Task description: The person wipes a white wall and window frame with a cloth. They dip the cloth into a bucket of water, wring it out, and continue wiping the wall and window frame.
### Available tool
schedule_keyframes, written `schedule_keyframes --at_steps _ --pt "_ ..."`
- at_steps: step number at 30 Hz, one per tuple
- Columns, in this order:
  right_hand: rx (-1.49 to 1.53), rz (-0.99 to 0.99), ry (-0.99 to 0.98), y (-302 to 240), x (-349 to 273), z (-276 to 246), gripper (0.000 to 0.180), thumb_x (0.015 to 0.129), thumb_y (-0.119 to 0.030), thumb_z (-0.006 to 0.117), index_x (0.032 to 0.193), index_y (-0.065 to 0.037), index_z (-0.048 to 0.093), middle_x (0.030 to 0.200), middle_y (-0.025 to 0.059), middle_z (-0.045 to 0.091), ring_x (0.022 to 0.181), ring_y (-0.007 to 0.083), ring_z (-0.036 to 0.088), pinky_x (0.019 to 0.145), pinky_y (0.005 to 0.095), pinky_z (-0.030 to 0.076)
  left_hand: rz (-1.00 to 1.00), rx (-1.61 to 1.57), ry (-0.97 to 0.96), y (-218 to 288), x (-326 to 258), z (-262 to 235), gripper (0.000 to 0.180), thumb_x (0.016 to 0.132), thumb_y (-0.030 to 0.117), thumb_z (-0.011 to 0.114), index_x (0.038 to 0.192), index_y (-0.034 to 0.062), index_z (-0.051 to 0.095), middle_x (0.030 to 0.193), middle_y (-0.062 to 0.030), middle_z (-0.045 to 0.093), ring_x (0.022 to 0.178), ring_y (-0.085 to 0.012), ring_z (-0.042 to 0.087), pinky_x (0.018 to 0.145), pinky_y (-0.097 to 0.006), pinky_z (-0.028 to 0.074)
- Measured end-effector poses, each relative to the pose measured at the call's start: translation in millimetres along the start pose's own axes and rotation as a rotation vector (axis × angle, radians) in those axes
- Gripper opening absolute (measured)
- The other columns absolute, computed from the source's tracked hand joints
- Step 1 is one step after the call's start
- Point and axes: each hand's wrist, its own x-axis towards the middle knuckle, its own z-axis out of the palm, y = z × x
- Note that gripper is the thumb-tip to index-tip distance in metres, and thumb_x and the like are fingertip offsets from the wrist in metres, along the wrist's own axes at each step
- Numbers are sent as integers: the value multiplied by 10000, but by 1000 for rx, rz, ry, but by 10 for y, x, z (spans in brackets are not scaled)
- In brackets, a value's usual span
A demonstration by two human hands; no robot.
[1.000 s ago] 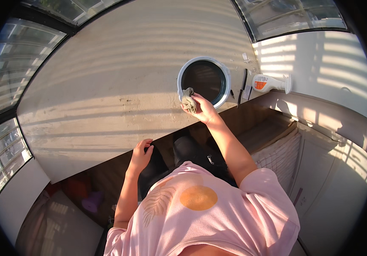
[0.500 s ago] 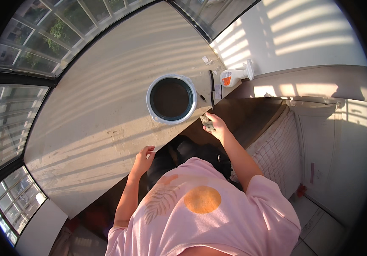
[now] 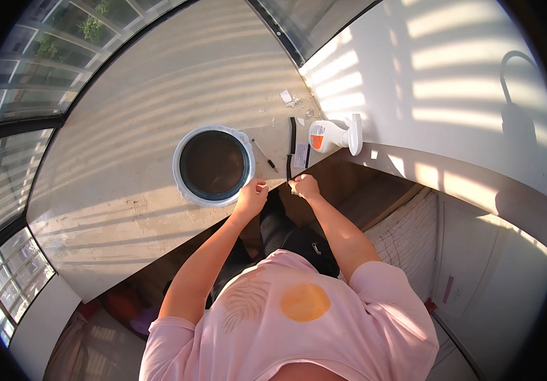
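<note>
My left hand [image 3: 252,198] is beside the lower right rim of a round tub [image 3: 183,188], its fingers curled and nothing seen in them. Dark, murky water [image 3: 213,162] fills much of the tub. My right hand [image 3: 305,186] is closed at the counter's front edge, by the near end of a black strip [image 3: 289,168]. Whatever its fingers hold is hidden; I cannot tell whether they touch the strip. A thin tool with a black handle [image 3: 271,164] lies between the tub and the strip.
A white spray bottle [image 3: 327,136] with an orange label lies by the wall. Near it are a small pale card [image 3: 301,155] and white scraps [image 3: 286,96]. Barred windows [image 3: 10,165] border the pale counter [image 3: 114,165]; a quilted cover [image 3: 407,235] hangs at the right.
My left hand has moved right and up to the tub's side. My right hand has shifted slightly left, and the grey crumpled thing seen in it before no longer shows. The view has turned.
</note>
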Motion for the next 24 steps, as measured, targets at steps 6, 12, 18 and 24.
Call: schedule_keyframes --at_steps 6,12,18,24 --pt "-155 -25 -163 166 435 38 325 726 -344 713 871 -55 687 898 129 675 890 265 639 751 360 488 -218 342 400 33 941 677 264 852 197 568 1003 -14 519 928 -202 634 877 -386 613 740 -437 480" --pt "273 4 -294 402 502 152 234 750 -215 739 866 -36 642 600 13 585 384 91 452 343 253 328 -27 1424 -315 255 1158 692 216 858 193 527 939 2 588 940 -129 653 923 -309 608 748 -369 481" --pt "275 -172 -270 560 523 118 315 756 -226 739 971 -14 651 682 23 616 507 70 500 442 236 399 -283 273 338 -69 1232 801 271 782 201 604 939 -19 583 877 -124 652 819 -288 623 713 -347 473" --pt "560 -215 -445 334 -193 -406 249 819 -148 666 999 21 640 822 29 634 718 72 564 633 217 448 -132 -307 108 125 720 603 274 825 237 623 969 18 543 956 -99 624 796 -187 605 704 -311 471"
